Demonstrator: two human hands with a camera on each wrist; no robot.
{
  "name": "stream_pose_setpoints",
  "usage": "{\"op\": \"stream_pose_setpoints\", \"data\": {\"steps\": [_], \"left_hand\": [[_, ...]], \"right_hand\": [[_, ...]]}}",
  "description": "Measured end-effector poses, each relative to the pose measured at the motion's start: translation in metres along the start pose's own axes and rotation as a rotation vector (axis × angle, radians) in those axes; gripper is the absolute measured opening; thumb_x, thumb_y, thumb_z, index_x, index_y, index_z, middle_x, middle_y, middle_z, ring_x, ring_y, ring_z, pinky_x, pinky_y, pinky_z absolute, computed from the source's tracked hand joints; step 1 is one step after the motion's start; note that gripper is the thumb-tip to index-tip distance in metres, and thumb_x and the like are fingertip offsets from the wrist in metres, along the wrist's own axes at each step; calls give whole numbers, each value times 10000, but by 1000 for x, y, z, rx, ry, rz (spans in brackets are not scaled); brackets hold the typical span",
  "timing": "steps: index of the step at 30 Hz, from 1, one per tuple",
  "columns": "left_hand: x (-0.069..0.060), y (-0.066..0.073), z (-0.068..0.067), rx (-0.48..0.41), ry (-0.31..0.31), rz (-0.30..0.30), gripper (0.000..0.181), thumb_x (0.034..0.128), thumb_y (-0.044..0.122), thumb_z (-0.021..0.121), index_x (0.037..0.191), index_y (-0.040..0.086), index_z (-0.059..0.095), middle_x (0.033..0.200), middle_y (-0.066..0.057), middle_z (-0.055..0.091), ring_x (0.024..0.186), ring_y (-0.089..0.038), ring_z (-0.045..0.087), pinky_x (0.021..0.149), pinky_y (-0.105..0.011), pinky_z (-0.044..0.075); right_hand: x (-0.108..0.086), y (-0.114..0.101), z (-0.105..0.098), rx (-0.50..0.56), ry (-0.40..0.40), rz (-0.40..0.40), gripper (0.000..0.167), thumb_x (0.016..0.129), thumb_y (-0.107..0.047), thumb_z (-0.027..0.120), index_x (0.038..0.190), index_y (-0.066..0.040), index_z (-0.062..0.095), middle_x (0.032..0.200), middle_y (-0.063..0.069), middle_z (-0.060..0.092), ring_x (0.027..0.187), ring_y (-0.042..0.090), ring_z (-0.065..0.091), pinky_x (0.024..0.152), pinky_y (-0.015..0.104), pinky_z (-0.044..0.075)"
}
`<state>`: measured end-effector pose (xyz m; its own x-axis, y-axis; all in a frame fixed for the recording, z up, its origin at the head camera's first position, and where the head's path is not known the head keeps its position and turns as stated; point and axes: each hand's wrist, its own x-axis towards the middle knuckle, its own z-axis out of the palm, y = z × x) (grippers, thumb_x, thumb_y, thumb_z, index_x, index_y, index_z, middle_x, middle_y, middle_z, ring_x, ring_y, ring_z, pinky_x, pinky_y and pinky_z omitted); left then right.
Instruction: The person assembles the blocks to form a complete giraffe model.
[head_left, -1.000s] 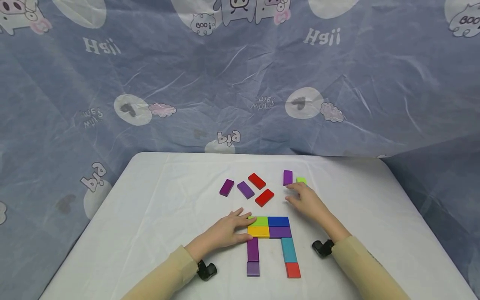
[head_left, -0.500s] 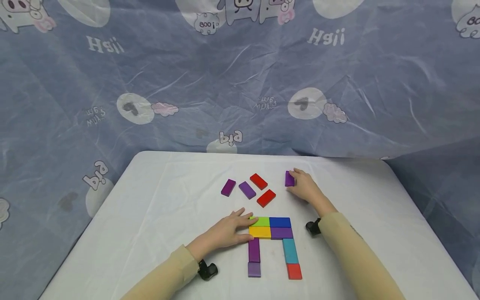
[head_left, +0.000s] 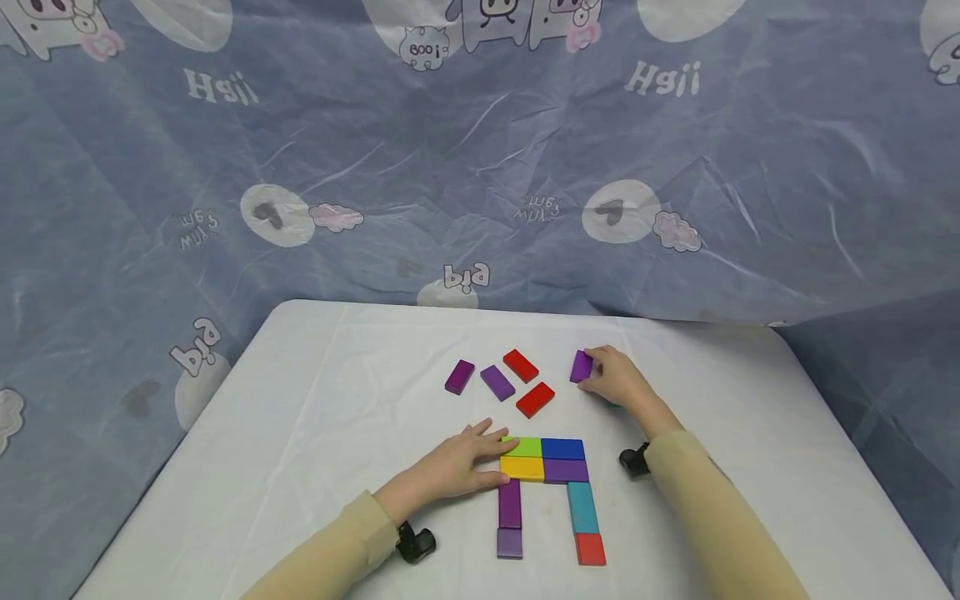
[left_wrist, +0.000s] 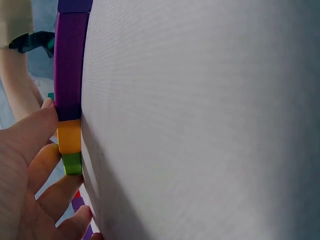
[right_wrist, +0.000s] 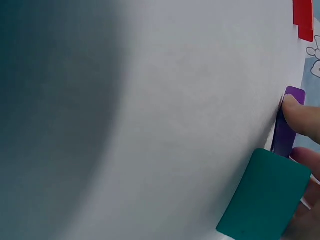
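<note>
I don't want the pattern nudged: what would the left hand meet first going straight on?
The left hand would probably meet the lime green block first, then the blue block; contact depth is hard to judge.

Table (head_left: 360,400) stands before a hanging sheet (head_left: 420,167). On it, I note a slab (head_left: 557,468) of four blocks set two by two, edges touching. Before the slab run a left leg (head_left: 509,507) and a right leg (head_left: 585,515), each two blocks end to end, meeting its left and right ends. Left hand (head_left: 453,461) lies at the slab's left side, touching. Behind the slab: four loose blocks (head_left: 498,382), separate. Right of these, the right hand (head_left: 618,379) pinches a lone block (head_left: 581,367). A further block (right_wrist: 265,195) sits beside the palm — held or lying, cannot be told.
</note>
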<state>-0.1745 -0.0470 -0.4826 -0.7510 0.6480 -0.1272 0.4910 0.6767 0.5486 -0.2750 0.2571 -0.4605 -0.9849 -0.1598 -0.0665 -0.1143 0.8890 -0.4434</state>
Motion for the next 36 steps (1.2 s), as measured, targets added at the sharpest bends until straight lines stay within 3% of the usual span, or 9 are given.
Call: {"op": "stream_pose_setpoints", "data": {"steps": [6,13,21,26,36], "left_hand": [[0,0,0,3,-6,2,578,930,459,638,1466,327,465,1543,54,430,1515,-233,240,1191,-527,284],[1,0,2,13,-4,-7,577,926,462,641,1462,332,469,1543,59,430,1512,-237,247,1184,-538,293],[1,0,2,7,0,-3,578,927,452,645,1463,320,472,1542,54,433,1513,-237,246,1190,-530,284],[0,0,4,1,-4,10,580,929,453,643,1464,309,471,1544,48,429,1513,-239,244,1198,-520,272],[0,-1,1,9,7,30,576,933,447,640,1462,286,478,1539,31,437,1511,-248,250,1204,-507,262]], "right_hand": [[-18,-3,-1,72,57,-41,675,840,-222,772,1395,46,496,1321,252,555,1152,405,570,1004,552,489],[-45,-5,-2,131,31,-99,683,810,-249,806,1383,1,531,1277,204,586,1065,368,633,916,491,561],[-83,-2,0,103,-14,-156,662,780,-191,826,1347,24,561,1259,180,576,1034,308,631,887,457,576],[-104,2,4,87,-46,-147,661,766,-184,836,1333,31,573,1242,171,579,1013,275,640,865,434,585],[-113,0,5,16,-86,-145,681,729,-236,869,1316,-13,606,1230,151,588,1065,283,595,920,485,558]]}}
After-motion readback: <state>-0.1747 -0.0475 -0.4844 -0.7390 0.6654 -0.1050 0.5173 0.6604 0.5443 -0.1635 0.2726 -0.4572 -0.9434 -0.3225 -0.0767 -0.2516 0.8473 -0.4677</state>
